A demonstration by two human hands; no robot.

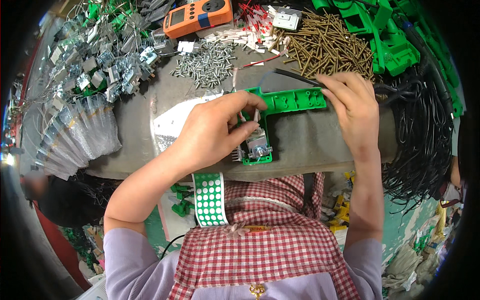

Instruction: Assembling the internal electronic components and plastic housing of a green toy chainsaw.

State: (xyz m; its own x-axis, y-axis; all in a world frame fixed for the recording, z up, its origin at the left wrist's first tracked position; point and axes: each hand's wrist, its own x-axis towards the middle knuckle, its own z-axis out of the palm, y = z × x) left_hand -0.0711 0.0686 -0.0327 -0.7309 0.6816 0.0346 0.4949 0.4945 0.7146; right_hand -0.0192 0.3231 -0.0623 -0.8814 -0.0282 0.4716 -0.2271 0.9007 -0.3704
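A green plastic tool housing half, shaped like an L, lies open side up on the bench before me. Its short arm contains a metal part with a round shaft, beside grey heat-sink fins. My left hand reaches into the housing's corner, thumb and forefinger closed around white-sleeved wires; the fingers partly hide these. Above the long arm's right end, my right hand pinches a black cable. The cable's thinner end runs left toward the housing's corner.
Silver screws, brass-coloured screws and an orange meter line the back. Metal assemblies and clear bubble bags sit left. Black cables hang right; green housings are piled behind. A dotted sticker strip hangs off the front edge.
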